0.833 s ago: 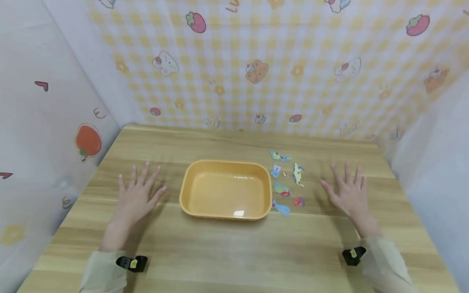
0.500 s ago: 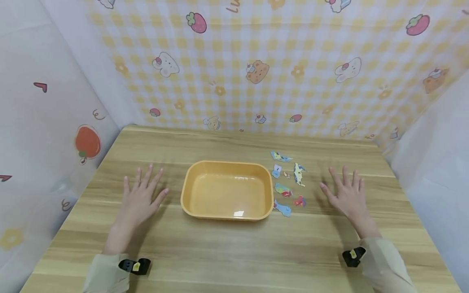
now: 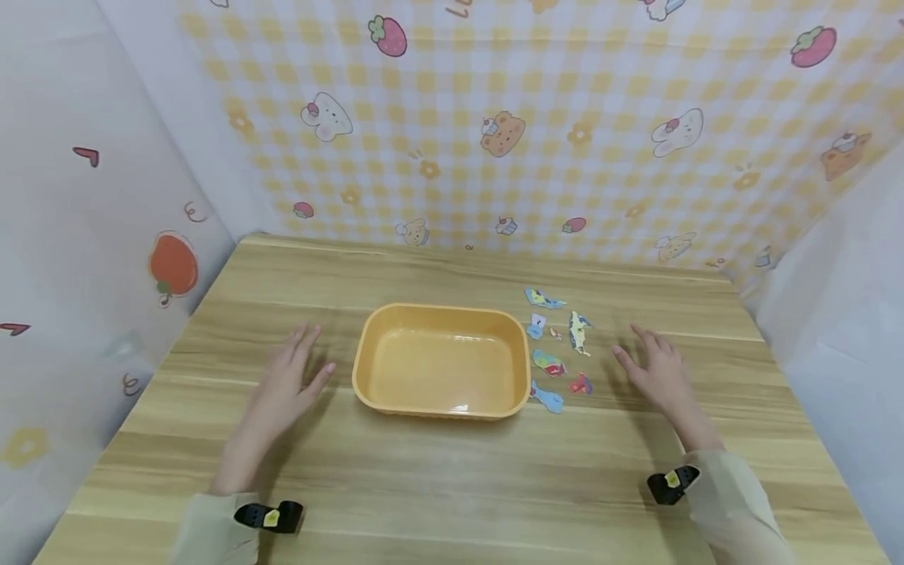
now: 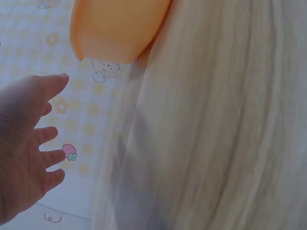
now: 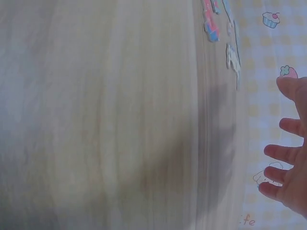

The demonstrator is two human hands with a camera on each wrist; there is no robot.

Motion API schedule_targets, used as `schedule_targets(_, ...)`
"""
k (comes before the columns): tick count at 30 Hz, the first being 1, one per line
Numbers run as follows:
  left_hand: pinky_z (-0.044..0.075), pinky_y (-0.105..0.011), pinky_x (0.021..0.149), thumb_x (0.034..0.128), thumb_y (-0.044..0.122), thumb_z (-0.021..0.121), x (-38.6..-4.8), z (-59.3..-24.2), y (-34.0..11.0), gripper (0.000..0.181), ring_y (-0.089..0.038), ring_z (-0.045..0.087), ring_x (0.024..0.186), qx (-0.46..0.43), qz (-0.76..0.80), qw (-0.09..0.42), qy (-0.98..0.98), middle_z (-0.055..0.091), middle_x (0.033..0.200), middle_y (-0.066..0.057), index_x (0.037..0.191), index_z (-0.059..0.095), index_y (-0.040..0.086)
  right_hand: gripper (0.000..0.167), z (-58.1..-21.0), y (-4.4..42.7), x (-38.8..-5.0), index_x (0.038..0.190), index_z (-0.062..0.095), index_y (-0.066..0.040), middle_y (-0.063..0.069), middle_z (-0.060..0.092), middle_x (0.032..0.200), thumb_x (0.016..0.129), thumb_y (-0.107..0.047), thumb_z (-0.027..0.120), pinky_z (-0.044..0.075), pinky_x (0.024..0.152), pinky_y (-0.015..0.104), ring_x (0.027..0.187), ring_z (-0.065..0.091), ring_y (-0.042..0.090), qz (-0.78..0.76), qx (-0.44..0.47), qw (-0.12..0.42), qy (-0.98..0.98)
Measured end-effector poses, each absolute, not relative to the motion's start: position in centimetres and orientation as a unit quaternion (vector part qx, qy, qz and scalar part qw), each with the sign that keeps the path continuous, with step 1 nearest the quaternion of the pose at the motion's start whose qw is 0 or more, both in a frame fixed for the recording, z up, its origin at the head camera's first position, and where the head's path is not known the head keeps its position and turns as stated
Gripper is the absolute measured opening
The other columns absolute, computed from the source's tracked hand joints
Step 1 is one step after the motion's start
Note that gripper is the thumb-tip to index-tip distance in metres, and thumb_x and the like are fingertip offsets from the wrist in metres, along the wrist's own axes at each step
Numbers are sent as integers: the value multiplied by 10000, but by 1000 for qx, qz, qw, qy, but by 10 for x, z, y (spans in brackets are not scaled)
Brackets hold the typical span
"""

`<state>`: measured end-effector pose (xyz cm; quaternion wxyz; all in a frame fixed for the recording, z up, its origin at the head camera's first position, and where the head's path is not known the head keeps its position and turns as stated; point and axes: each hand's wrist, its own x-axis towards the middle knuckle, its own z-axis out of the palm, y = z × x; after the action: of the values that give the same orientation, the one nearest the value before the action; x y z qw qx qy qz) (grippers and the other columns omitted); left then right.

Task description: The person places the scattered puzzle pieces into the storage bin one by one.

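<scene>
A yellow-orange rectangular plastic tub (image 3: 441,377) stands mid-table, nothing visible inside it. Along its right side lie several flat, irregular printed cut-out pieces, among them a pale yellow and blue piece (image 3: 578,333), a red piece (image 3: 581,384), a green and red piece (image 3: 548,362) and a light blue piece (image 3: 548,399). My left hand (image 3: 286,384) hovers left of the tub, apart from it, fingers loosely bent and holding nothing. To the right of the pieces is my right hand (image 3: 660,375), likewise relaxed and bare; the right wrist view shows its fingers (image 5: 280,153) spread and slightly bent.
The wooden table (image 3: 438,486) reaches back to a yellow checked cloth (image 3: 452,157) with cartoon prints. White printed sheets flank it on the left (image 3: 78,259) and right. Black wrist cameras sit on the left (image 3: 271,517) and right sleeves.
Both hands have gone from flat with spread fingers to raised, with fingers more bent. The left hand has shifted a little right toward the tub. The tub and pieces stay put.
</scene>
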<state>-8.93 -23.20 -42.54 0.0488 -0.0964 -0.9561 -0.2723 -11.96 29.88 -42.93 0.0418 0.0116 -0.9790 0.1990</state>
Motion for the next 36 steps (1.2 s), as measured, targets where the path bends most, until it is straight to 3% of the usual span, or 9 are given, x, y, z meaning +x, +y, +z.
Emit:
schedule_targets(6,190,-674,1030,933,337,495,-90,-424,-224,693,-488,158,1333,-76,-377,-2,-923,118,1494,-270,1456,136,56,622,-426,297,-129,1320,354,106,398,369,1296,932,-364,478,281,964,672,1169,329,561,242,8,15,-970)
schedule_targets(9,226,-656,1030,937,355,480,-91,-422,-219,681,-480,210,1316,-70,-410,-15,-909,157,1482,-270,1439,167,17,596,-424,295,-136,1300,366,133,384,379,1302,933,-320,493,281,999,635,1194,330,535,264,5,1,-965)
schedule_targets(15,348,-586,1002,948,316,469,-91,-422,-209,627,-452,348,1257,-59,-484,-39,-872,224,1463,-251,1431,195,24,518,-418,291,-150,1282,414,109,355,405,1302,932,-261,508,302,1002,617,1207,347,507,294,-3,-25,-956)
schedule_targets(29,469,-478,924,915,211,548,-100,-425,-195,602,-438,413,1230,-55,-558,-81,-824,301,1418,-283,1399,264,-8,484,-416,275,-186,1285,419,72,345,458,1250,904,-193,559,389,970,572,1161,418,491,337,13,-46,-940)
schedule_targets(36,523,-317,872,914,164,546,-101,-427,-193,534,-407,451,1206,-30,-582,-92,-807,325,1423,-238,1375,333,0,468,-420,265,-199,1270,437,58,328,482,1227,899,-196,566,419,954,540,1135,452,467,339,6,-59,-939)
